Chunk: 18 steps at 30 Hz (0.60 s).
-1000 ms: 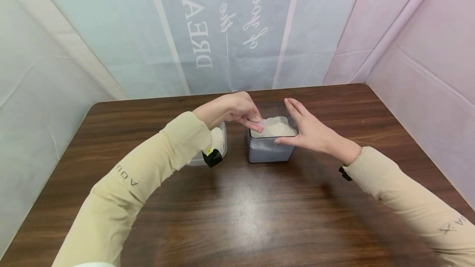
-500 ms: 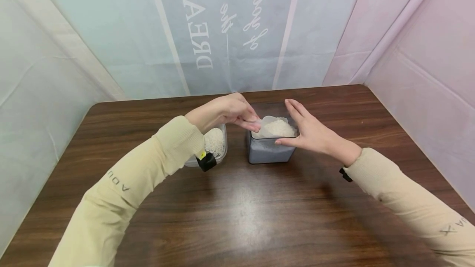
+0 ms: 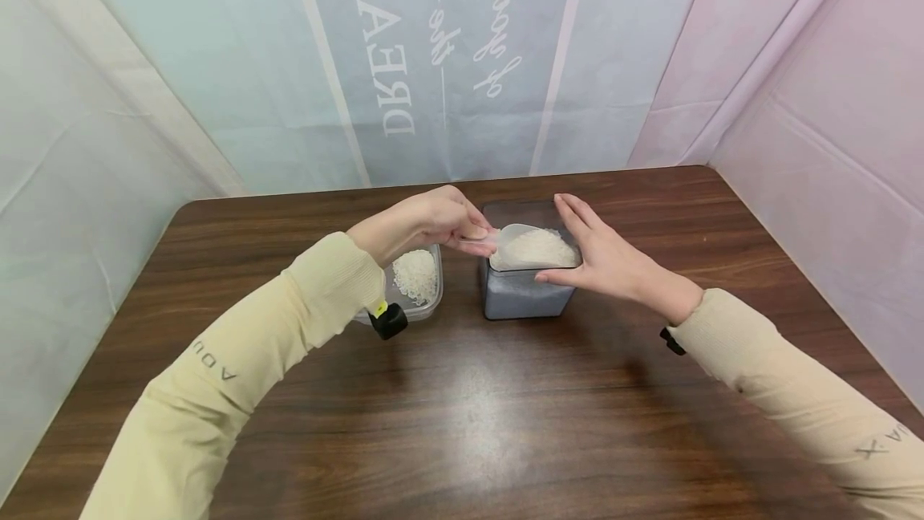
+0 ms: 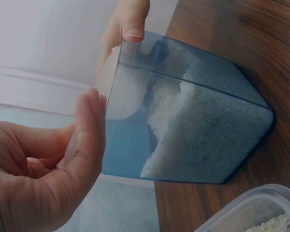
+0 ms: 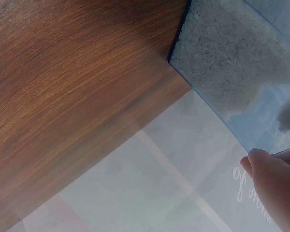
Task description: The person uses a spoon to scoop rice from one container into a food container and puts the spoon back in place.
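Note:
In the head view, my left hand (image 3: 451, 219) pinches the handle of a clear plastic scoop (image 3: 514, 241). The scoop is heaped with white rice (image 3: 545, 249) at the mouth of a bluish see-through container (image 3: 527, 297). My right hand (image 3: 606, 255) holds the container's right side, thumb at the front and fingers reaching to the back. Through the wall of the container (image 4: 217, 125) in the left wrist view, more rice lies in a slope. The right wrist view has the fingertips of my right hand (image 5: 278, 181) at the rim.
A clear shallow tub (image 3: 426, 313) with a smaller heap of rice (image 3: 416, 275) stands left of the container, partly under my left forearm. Both sit on a brown wooden table (image 3: 469, 416). Printed cloth (image 3: 433, 127) hangs behind the table's far edge.
My left hand has drawn left and slightly back, and the scoop has come up into view with rice in it. More of the tub shows. My right hand stays on the container.

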{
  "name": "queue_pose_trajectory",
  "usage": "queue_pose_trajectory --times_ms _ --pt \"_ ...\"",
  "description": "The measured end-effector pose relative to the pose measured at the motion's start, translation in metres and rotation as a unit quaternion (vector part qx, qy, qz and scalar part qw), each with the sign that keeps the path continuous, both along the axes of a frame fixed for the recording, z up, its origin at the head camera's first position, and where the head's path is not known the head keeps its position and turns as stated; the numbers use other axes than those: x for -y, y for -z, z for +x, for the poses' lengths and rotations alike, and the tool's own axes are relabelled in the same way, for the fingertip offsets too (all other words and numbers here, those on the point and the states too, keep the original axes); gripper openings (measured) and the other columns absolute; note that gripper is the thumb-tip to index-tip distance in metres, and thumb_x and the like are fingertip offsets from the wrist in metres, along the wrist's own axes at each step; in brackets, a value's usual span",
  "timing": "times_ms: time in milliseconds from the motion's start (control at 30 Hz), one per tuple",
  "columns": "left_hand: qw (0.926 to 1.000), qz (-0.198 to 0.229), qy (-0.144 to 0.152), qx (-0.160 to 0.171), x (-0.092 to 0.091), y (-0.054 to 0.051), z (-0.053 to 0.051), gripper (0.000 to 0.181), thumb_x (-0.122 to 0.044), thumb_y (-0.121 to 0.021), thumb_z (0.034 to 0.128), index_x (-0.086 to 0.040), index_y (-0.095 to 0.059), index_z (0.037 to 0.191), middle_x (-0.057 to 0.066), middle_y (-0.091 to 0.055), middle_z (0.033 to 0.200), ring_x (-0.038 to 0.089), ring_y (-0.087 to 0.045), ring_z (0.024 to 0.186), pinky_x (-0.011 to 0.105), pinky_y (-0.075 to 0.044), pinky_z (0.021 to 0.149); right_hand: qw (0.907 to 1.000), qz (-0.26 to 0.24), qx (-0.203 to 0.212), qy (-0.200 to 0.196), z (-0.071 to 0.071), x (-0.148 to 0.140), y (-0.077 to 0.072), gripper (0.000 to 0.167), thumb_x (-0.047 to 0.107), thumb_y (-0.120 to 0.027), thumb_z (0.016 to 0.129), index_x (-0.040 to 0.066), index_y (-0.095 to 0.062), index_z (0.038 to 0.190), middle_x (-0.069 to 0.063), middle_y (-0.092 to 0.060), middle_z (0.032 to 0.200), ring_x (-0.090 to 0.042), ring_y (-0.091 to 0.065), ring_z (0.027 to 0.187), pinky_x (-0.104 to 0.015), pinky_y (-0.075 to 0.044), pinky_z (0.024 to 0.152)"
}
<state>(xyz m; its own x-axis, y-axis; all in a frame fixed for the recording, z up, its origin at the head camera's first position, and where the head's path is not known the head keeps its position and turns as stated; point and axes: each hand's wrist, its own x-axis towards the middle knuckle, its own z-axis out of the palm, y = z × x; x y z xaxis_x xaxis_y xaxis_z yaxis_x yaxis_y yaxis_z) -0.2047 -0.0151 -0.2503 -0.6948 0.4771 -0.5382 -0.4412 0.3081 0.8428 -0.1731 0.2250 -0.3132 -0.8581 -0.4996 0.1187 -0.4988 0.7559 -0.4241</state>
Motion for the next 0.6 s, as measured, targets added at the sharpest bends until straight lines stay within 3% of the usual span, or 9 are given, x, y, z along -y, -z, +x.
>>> queue_pose_trajectory --times_ms 600 --pt "0.9999 0.005 -0.009 -0.011 0.0062 0.0058 0.0048 0.029 0.013 -0.043 0.0894 0.020 -0.048 0.117 0.020 -0.057 0.088 0.015 -0.062 0.066 0.024 -0.057 0.071 1.0000 0.002 -0.002 0.005 0.0032 0.0006 0.0047 0.106 0.050 -0.071 0.072 -0.001 -0.012 0.144 -0.014 -0.012 0.149 -0.031 -0.019 0.135 -0.048 -0.028 0.107"
